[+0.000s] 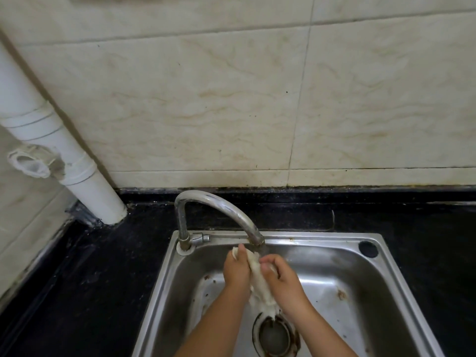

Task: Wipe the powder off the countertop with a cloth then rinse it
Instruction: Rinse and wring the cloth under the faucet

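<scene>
Your left hand (235, 273) and right hand (282, 279) both grip the white cloth (258, 284), fingers curled round it, holding it bunched between them just under the faucet (219, 204) spout. The cloth hangs over the steel sink (360, 274), above the drain (275, 336), set in the black bench (77, 279).

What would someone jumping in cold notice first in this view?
Both hands, left hand and right hand, grip a white cloth between them, just below the curved tap over the steel sink. The cloth's lower end hangs above the rust-ringed drain. Black countertop surrounds the sink, with a white pipe standing at its back left corner.
</scene>
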`<state>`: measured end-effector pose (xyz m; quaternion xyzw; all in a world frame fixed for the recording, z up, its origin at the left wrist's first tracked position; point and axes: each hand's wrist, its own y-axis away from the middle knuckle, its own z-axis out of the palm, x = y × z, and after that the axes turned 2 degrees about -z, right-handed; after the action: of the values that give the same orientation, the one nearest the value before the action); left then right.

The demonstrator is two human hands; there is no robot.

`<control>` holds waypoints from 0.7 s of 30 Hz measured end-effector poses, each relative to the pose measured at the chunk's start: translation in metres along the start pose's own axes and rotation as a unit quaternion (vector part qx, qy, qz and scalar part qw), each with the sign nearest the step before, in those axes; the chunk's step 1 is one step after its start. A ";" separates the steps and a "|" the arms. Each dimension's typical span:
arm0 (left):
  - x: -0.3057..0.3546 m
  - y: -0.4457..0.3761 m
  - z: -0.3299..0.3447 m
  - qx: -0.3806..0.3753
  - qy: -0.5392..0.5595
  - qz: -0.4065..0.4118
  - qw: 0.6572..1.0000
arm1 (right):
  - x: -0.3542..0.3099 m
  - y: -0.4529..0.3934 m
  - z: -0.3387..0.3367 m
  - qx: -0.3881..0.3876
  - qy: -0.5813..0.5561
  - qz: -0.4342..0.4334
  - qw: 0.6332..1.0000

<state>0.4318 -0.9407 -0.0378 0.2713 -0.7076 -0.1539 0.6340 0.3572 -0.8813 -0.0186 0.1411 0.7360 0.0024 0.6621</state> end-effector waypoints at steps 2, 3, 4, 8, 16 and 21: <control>0.002 -0.001 0.004 -0.005 0.014 -0.046 0.999 | 0.003 0.001 0.003 -0.011 0.039 -0.026 0.999; 0.004 -0.001 0.005 -0.010 0.024 -0.078 0.997 | 0.006 0.000 0.005 -0.003 0.058 -0.040 0.997; 0.006 -0.001 0.006 -0.017 0.029 -0.101 0.994 | 0.008 0.000 0.008 0.012 0.072 -0.049 0.996; 0.008 0.003 0.012 -0.056 0.025 -0.111 0.992 | 0.017 -0.009 0.016 0.087 0.137 -0.057 0.985; 0.003 0.009 -0.005 -0.052 0.135 -0.107 0.984 | 0.015 -0.038 0.013 0.089 0.089 0.020 0.992; 0.001 0.010 -0.017 -0.063 0.130 -0.064 0.987 | 0.035 -0.025 -0.001 -0.053 -0.014 0.227 0.972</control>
<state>0.4463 -0.9312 -0.0284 0.2932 -0.5890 -0.2020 0.7254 0.3480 -0.8977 -0.0568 0.2693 0.6744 0.1900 0.6607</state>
